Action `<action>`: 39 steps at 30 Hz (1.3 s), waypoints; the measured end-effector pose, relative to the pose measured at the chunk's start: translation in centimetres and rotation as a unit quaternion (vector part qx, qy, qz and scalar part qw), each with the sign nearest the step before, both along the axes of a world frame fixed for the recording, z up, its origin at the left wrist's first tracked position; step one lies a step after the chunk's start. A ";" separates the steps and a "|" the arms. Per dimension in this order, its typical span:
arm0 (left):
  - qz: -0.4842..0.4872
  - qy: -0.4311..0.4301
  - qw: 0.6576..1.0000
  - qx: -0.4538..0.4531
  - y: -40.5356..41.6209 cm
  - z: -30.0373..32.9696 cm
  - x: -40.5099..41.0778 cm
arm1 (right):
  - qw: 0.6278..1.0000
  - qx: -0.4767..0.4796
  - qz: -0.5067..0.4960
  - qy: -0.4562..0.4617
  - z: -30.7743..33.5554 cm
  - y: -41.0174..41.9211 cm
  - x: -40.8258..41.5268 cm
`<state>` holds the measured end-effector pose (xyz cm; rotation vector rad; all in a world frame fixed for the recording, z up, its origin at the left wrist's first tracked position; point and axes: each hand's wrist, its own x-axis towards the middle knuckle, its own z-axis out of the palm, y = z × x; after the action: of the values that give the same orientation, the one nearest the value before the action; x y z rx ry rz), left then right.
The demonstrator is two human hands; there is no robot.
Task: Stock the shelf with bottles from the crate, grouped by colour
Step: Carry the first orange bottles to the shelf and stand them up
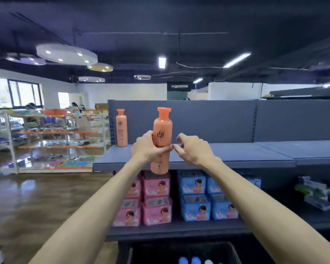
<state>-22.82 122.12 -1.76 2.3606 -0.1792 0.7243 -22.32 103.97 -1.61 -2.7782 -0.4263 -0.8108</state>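
Black plastic crate [181, 250] sat lowest in view, blue and white bottle caps [194, 260] showing inside. Left hand [149, 148] was wrapped round a tall orange plastic bottle [161, 141], held upright in front of the grey metal shelf [236, 155] edge, not yet set down. Right hand [193, 147] hovered just beside it, fingers spread, gripping nothing. A matching orange bottle [122, 128] stood at the shelf's back left. Judgement: lift base clear of the lip, place close beside the standing one, label forward, keep upright
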 end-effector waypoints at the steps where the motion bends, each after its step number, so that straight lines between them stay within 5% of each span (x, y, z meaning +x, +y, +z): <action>1: 0.005 -0.006 1.000 0.000 0.6 0.9 0.5 | 1.000 -0.006 -0.006 -0.005 0.8 0.5 0.6; 20: 0.085 0.052 0.995 -0.025 9.0 -1.6 12.6 | 0.997 -0.057 -0.040 0.036 -0.9 7.1 11.9; 39: 0.180 0.024 0.981 -0.073 10.6 -5.2 16.1 | 0.994 -0.089 0.058 0.033 -1.5 13.8 19.9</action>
<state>-6.68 132.71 -6.93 2.2902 0.3205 0.8153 -2.37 117.78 -3.16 -2.8993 -0.6728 -0.6823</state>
